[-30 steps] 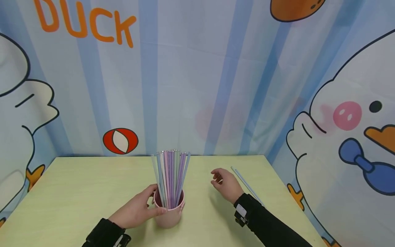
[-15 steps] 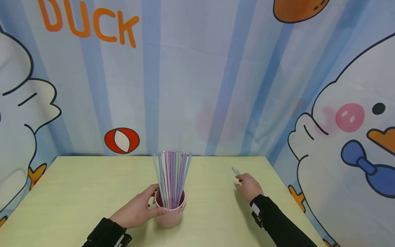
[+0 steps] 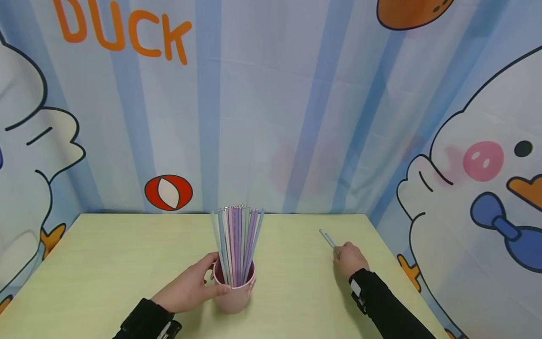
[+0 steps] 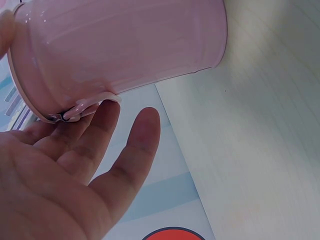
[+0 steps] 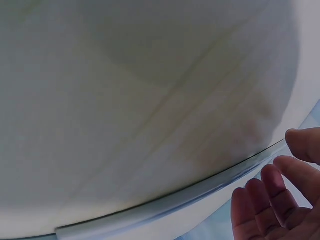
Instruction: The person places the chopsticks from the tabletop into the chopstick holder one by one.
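A pink cup stands upright on the table, filled with several long purple, blue and pale straws. My left hand holds the cup, thumb on its near side and fingers round by the rim. In the left wrist view, fingers of this left hand touch a small handle-like loop on the cup. To the right, a pale blue straw lies on the table; I cannot tell whether it is two side by side. My right hand pinches it between thumb and index finger.
The pale yellow table extends to both sides of the cup. Behind it hangs a blue striped cloth with duck drawings, close to the table's back and right edges.
My right hand has moved right and down from beside the straw to take hold of it. The left hand and the cup have stayed in place.
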`<state>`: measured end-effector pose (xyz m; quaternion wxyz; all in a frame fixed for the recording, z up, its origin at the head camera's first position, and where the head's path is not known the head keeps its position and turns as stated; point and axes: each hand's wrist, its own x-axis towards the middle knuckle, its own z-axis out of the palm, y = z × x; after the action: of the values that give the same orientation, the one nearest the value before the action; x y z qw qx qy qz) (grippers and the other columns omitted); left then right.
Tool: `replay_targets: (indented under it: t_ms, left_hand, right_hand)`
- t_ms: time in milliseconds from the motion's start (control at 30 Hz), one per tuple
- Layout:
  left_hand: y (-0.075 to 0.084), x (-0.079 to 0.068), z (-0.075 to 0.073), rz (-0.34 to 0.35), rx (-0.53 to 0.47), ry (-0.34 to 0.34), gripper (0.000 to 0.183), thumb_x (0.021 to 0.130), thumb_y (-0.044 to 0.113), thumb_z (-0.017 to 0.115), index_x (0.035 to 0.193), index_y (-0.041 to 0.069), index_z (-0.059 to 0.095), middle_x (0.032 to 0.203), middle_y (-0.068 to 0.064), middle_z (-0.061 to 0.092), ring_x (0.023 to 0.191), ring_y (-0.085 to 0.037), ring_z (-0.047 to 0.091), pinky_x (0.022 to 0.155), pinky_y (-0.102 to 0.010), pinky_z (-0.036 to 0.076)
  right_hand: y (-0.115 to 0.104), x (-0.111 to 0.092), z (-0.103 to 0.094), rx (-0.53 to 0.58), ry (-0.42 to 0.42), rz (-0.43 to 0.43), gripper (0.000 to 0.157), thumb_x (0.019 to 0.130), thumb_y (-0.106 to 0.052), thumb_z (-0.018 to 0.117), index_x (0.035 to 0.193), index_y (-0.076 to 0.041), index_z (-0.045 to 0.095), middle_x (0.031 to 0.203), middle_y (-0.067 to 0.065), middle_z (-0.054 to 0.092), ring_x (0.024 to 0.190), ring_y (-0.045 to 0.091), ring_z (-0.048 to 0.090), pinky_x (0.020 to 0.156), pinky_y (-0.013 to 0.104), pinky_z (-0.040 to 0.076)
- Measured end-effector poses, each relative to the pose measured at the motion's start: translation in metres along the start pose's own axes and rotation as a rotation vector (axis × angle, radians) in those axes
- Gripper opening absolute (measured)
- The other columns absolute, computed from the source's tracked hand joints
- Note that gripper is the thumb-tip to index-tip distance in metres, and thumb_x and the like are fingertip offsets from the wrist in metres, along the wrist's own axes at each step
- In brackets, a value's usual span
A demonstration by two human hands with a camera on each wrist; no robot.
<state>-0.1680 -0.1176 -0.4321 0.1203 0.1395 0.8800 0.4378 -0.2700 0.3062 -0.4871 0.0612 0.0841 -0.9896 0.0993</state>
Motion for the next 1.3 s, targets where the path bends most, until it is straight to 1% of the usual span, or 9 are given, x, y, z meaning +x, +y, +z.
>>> replay_targets:
  t_ms: [167, 367, 567, 633, 800, 867, 967, 1133, 1300]
  left_hand:
    - [-0.001, 0.001, 0.0, 0.005, -0.005, -0.005, 0.083, 0.077, 0.048, 0.074, 0.142, 0.016, 0.034, 0.142, -0.008, 0.045, 0.121, -0.031, 0.044, 0.096, -0.057, 0.046]
    - [-0.002, 0.003, 0.001, 0.007, -0.007, -0.005, 0.083, 0.078, 0.048, 0.074, 0.143, 0.017, 0.033, 0.142, -0.008, 0.044, 0.122, -0.03, 0.044, 0.097, -0.057, 0.046]
    - [-0.001, 0.002, 0.001, 0.006, 0.005, 0.005, 0.083, 0.077, 0.048, 0.074, 0.142, 0.017, 0.034, 0.141, -0.007, 0.045, 0.121, -0.029, 0.045, 0.097, -0.056, 0.046]
    - [-0.001, 0.002, 0.001, 0.005, 0.006, 0.007, 0.083, 0.077, 0.048, 0.075, 0.142, 0.016, 0.034, 0.141, -0.007, 0.045, 0.121, -0.029, 0.045, 0.097, -0.056, 0.046]
    - [-0.001, 0.001, 0.001, -0.003, 0.007, 0.01, 0.084, 0.076, 0.047, 0.075, 0.143, 0.016, 0.033, 0.141, -0.008, 0.045, 0.12, -0.03, 0.045, 0.097, -0.057, 0.046]
    - [-0.001, 0.001, 0.001, -0.004, 0.005, 0.009, 0.084, 0.077, 0.046, 0.075, 0.143, 0.016, 0.033, 0.141, -0.008, 0.045, 0.12, -0.029, 0.045, 0.097, -0.057, 0.046]
    - [-0.002, 0.001, 0.001, -0.001, 0.004, 0.008, 0.084, 0.077, 0.046, 0.075, 0.143, 0.016, 0.033, 0.141, -0.008, 0.045, 0.12, -0.029, 0.046, 0.096, -0.057, 0.046]
    - [-0.002, 0.001, 0.001, -0.002, 0.001, 0.008, 0.085, 0.077, 0.046, 0.075, 0.143, 0.016, 0.033, 0.141, -0.008, 0.045, 0.12, -0.029, 0.046, 0.096, -0.057, 0.046]
    - [-0.002, 0.001, 0.001, -0.006, 0.001, 0.011, 0.084, 0.077, 0.047, 0.075, 0.143, 0.017, 0.033, 0.14, -0.007, 0.046, 0.119, -0.028, 0.046, 0.097, -0.057, 0.046]
  right_hand:
    - [0.005, 0.0, 0.004, -0.057, 0.005, -0.008, 0.019, 0.086, -0.01, 0.066, 0.104, -0.002, 0.068, 0.084, 0.016, 0.055, 0.073, 0.028, 0.055, 0.063, 0.04, 0.052]
    - [0.009, 0.001, 0.008, -0.104, 0.016, -0.011, 0.016, 0.086, -0.011, 0.066, 0.101, -0.005, 0.07, 0.082, 0.015, 0.055, 0.071, 0.028, 0.054, 0.061, 0.04, 0.052]
    - [0.006, 0.001, 0.008, -0.11, 0.041, -0.029, 0.015, 0.083, -0.012, 0.07, 0.097, -0.008, 0.073, 0.079, 0.01, 0.055, 0.069, 0.024, 0.054, 0.059, 0.037, 0.053]
    - [0.004, 0.001, 0.008, -0.094, 0.05, -0.032, 0.013, 0.082, -0.012, 0.071, 0.095, -0.01, 0.074, 0.078, 0.009, 0.056, 0.067, 0.022, 0.055, 0.06, 0.036, 0.053]
    - [-0.004, 0.001, 0.009, 0.02, 0.06, -0.004, 0.005, 0.081, -0.012, 0.072, 0.085, -0.009, 0.074, 0.077, 0.005, 0.062, 0.067, 0.018, 0.056, 0.062, 0.036, 0.053]
    - [-0.008, 0.001, 0.01, 0.06, 0.053, 0.002, 0.004, 0.081, -0.012, 0.073, 0.082, -0.009, 0.073, 0.075, 0.003, 0.064, 0.065, 0.016, 0.055, 0.06, 0.035, 0.052]
    - [-0.014, 0.0, 0.011, 0.081, 0.042, -0.009, 0.004, 0.081, -0.012, 0.073, 0.078, -0.01, 0.07, 0.071, 0.001, 0.064, 0.06, 0.012, 0.052, 0.056, 0.033, 0.048]
    - [-0.024, -0.001, 0.013, 0.086, 0.035, -0.051, 0.004, 0.081, -0.009, 0.072, 0.081, -0.011, 0.068, 0.072, 0.0, 0.062, 0.061, 0.012, 0.05, 0.058, 0.033, 0.047]
    - [-0.033, -0.002, 0.016, 0.107, 0.007, -0.083, 0.007, 0.081, -0.008, 0.071, 0.087, -0.011, 0.068, 0.072, -0.001, 0.06, 0.061, 0.011, 0.049, 0.057, 0.032, 0.045]
